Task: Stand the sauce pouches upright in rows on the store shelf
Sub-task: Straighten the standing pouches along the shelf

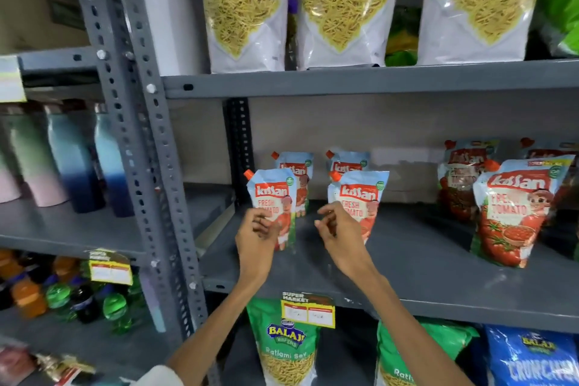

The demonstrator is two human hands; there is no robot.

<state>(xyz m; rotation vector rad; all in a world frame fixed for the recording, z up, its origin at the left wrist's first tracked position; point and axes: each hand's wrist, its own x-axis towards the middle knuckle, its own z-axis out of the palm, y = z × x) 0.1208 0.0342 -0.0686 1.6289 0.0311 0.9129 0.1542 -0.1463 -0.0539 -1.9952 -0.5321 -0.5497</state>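
Four small Kissan tomato sauce pouches stand upright in two rows on the grey middle shelf [407, 260]. My left hand [255, 236] has its fingers curled on the lower left edge of the front left pouch [275, 194]. My right hand [340, 233] hovers in front of the front right pouch [363, 194], fingers loosely apart and holding nothing. Two more small pouches [296, 163] [349, 163] stand directly behind them. To the right stand larger pouches, one in front [513, 213] and one behind [460, 178], with another partly hidden at the frame's edge.
Aloo Sev bags [247, 16] fill the shelf above. Balaji snack bags [285, 345] sit below, behind a yellow price tag [308, 310]. A perforated grey upright [147, 147] borders the left side. Bottles [72, 160] stand on the neighbouring rack. Bare shelf lies between the small and large pouches.
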